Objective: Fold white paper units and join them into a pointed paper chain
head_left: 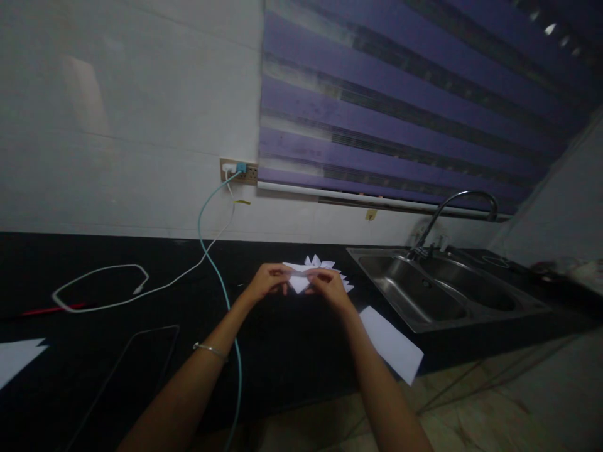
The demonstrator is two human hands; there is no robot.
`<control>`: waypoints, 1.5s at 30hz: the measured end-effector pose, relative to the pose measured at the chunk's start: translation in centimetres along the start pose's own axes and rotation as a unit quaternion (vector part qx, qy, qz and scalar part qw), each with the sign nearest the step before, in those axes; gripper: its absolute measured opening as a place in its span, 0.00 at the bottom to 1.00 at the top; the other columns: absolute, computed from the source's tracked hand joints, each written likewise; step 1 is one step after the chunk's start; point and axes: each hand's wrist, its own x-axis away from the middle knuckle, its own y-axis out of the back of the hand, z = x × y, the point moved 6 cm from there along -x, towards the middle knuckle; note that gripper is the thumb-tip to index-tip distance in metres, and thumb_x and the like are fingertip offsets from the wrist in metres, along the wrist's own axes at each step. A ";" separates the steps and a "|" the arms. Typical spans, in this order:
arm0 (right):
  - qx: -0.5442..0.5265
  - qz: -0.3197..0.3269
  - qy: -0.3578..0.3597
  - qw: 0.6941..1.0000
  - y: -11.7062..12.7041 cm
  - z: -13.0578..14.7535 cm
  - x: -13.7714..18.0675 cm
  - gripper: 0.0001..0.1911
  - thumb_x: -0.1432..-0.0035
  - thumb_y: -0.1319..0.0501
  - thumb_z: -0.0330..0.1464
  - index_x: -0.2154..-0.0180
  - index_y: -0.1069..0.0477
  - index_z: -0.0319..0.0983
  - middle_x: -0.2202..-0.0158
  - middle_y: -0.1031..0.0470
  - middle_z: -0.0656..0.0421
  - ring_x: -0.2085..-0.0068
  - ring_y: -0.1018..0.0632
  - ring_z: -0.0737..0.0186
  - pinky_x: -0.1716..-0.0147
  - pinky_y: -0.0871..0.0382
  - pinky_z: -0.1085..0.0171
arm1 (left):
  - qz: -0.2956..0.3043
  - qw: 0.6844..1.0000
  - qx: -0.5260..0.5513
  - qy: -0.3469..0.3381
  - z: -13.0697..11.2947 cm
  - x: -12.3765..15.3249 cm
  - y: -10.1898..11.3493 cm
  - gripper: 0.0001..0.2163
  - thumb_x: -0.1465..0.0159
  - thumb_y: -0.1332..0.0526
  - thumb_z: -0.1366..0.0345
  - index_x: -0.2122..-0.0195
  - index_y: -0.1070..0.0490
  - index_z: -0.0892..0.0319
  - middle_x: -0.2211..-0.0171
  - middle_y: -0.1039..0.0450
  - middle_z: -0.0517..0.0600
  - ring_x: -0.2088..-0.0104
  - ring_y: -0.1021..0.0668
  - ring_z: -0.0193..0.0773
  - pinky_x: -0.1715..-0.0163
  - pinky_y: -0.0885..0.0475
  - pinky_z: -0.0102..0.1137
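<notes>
My left hand (267, 280) and my right hand (330, 286) meet over the black counter (141, 301), both pinching a small folded piece of white paper (298, 281) between their fingertips. Just behind the hands lies a cluster of several folded white paper points (324, 263). A bracelet sits on my left wrist.
A flat white sheet (392, 344) hangs over the counter edge by my right forearm. A steel sink (438, 295) with a curved tap (464, 204) is at the right. A teal cable (214, 251) and a white cable (108, 279) run from a wall socket (239, 171). A dark tablet (136, 364) and a red pen (51, 309) lie at left.
</notes>
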 end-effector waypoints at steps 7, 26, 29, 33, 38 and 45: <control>-0.013 -0.013 -0.009 1.000 -0.1 -0.5 -0.3 0.15 0.54 0.33 0.38 0.64 0.23 0.37 0.73 0.23 0.58 0.76 0.23 0.63 0.75 0.24 0.63 | -0.014 1.000 -0.015 -0.004 0.3 -0.1 -0.4 0.20 0.43 0.37 0.57 0.55 0.27 0.67 0.84 0.29 0.48 0.85 0.30 0.30 0.86 0.44 0.22; -0.017 0.011 -0.003 1.000 -0.4 -0.2 -0.3 0.19 0.49 0.40 0.45 0.68 0.23 0.35 0.77 0.25 0.55 0.76 0.23 0.61 0.79 0.28 0.65 | -0.007 1.000 -0.024 -0.010 -0.7 0.4 0.1 0.16 0.43 0.38 0.56 0.65 0.23 0.67 0.81 0.29 0.49 0.85 0.34 0.27 0.85 0.44 0.23; 0.040 -0.031 0.018 0.999 -0.3 0.3 -0.2 0.16 0.50 0.38 0.44 0.71 0.26 0.36 0.79 0.27 0.58 0.79 0.25 0.65 0.81 0.31 0.68 | -0.029 0.997 -0.056 -0.041 -0.7 0.1 0.0 0.14 0.44 0.36 0.58 0.65 0.24 0.66 0.76 0.27 0.50 0.80 0.28 0.30 0.79 0.36 0.24; 0.031 -0.028 0.026 0.999 -0.6 0.6 0.0 0.16 0.51 0.36 0.41 0.62 0.33 0.41 0.78 0.27 0.63 0.77 0.24 0.65 0.78 0.30 0.68 | -0.052 0.997 -0.026 -0.042 -0.1 -0.1 0.1 0.23 0.46 0.34 0.62 0.51 0.36 0.62 0.74 0.28 0.47 0.80 0.27 0.31 0.79 0.32 0.25; 0.000 -0.043 0.014 0.999 -0.2 -0.3 -0.3 0.26 0.53 0.34 0.38 0.54 0.42 0.44 0.76 0.26 0.65 0.78 0.24 0.65 0.77 0.29 0.67 | -0.064 0.998 -0.018 -0.022 0.5 -0.1 0.2 0.31 0.47 0.34 0.61 0.44 0.45 0.60 0.74 0.28 0.46 0.80 0.27 0.30 0.81 0.33 0.24; 0.003 -0.044 -0.019 0.999 -0.3 -1.0 -0.4 0.24 0.54 0.33 0.37 0.55 0.39 0.43 0.75 0.28 0.63 0.76 0.25 0.64 0.74 0.27 0.64 | -0.019 0.999 -0.034 0.028 2.1 -0.5 0.0 0.20 0.44 0.38 0.52 0.63 0.29 0.67 0.77 0.27 0.50 0.81 0.28 0.30 0.83 0.38 0.23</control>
